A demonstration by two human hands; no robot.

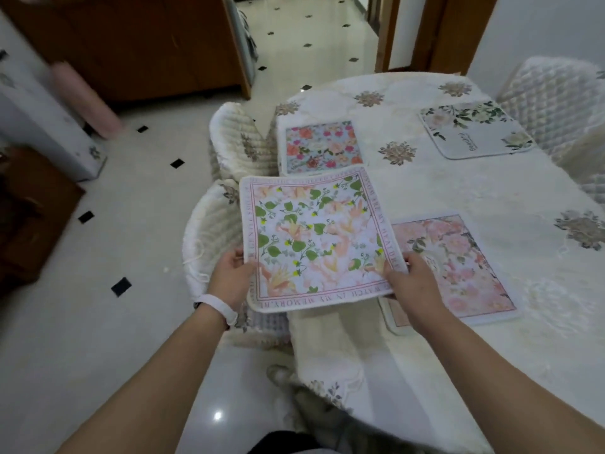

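I hold a square floral placemat [314, 237] with green leaves, peach flowers and a pink lettered border in the air above the table's near left edge. My left hand [230, 276] grips its near left corner, thumb on top. My right hand [411, 280] grips its near right corner. The mat partly covers a pink floral placemat [458, 267] that lies flat on the table [458, 191].
A bright flowered placemat [322, 147] lies at the table's far left, a white-rose placemat [474, 129] at the far right. Quilted chairs [209, 234] stand along the left side, another chair [556, 99] at the far right. A wooden cabinet [147, 44] stands across the tiled floor.
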